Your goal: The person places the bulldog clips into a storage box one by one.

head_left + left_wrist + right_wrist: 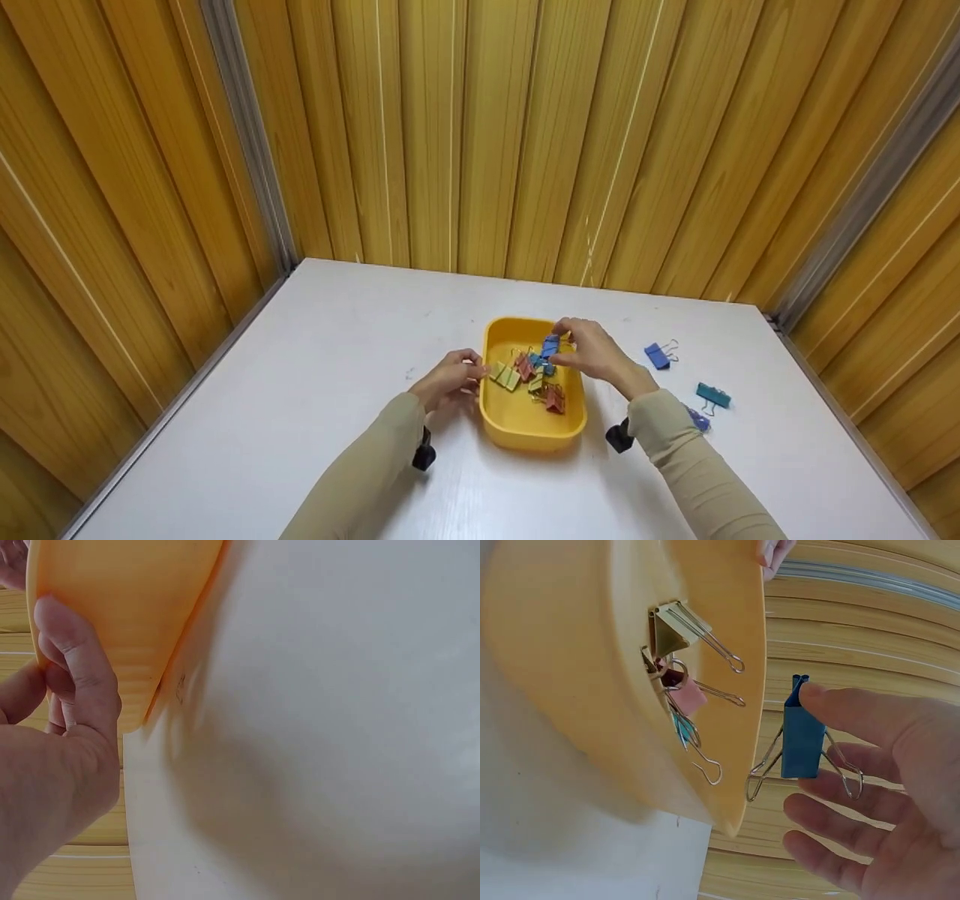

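Note:
A yellow plastic box (pixel 534 435) stands on the white table, holding several binder clips, among them a yellow binder clip (pixel 505 376) and a red binder clip (pixel 555 400). My left hand (pixel 450 377) grips the box's left rim; in the left wrist view its thumb (pixel 69 626) lies along the outer wall. Over the right part of the box, my right hand (pixel 598 354) pinches a blue binder clip (pixel 804 741) between thumb and fingers. That clip's two wire handles spread apart in the right wrist view, with the other clips inside the box beyond it.
To the right of the box lie a blue binder clip (pixel 658 356) and a teal binder clip (pixel 712 395). A purple-blue clip (pixel 700 419) is partly hidden by the right sleeve. Wood-patterned walls (pixel 487 150) with metal posts enclose the table's back and sides.

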Action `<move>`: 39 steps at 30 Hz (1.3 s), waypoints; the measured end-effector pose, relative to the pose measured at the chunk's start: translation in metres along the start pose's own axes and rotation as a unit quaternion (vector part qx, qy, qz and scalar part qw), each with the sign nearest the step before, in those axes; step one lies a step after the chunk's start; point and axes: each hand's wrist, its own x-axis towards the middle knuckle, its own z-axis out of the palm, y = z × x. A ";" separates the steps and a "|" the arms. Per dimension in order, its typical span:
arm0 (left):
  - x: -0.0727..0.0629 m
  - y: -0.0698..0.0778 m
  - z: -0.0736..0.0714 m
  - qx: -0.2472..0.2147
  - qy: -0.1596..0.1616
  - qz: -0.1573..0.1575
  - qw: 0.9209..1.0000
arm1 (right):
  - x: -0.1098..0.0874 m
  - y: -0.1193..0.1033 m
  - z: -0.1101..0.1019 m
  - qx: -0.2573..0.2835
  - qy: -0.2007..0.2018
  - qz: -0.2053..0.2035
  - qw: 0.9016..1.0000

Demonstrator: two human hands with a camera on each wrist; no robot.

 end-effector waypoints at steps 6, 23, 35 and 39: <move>-0.001 0.002 0.002 -0.005 -0.006 0.006 1.000 | -0.009 0.005 0.001 0.014 0.046 0.013 0.999; 0.001 0.007 0.001 0.013 0.003 -0.015 1.000 | -0.063 0.082 -0.050 -0.012 0.159 0.097 0.982; -0.003 0.001 0.001 -0.003 -0.006 0.003 1.000 | -0.082 0.131 -0.057 -0.045 0.071 0.177 0.981; -0.004 0.001 -0.001 -0.001 -0.004 0.006 1.000 | -0.075 0.143 -0.054 -0.059 0.035 0.158 0.985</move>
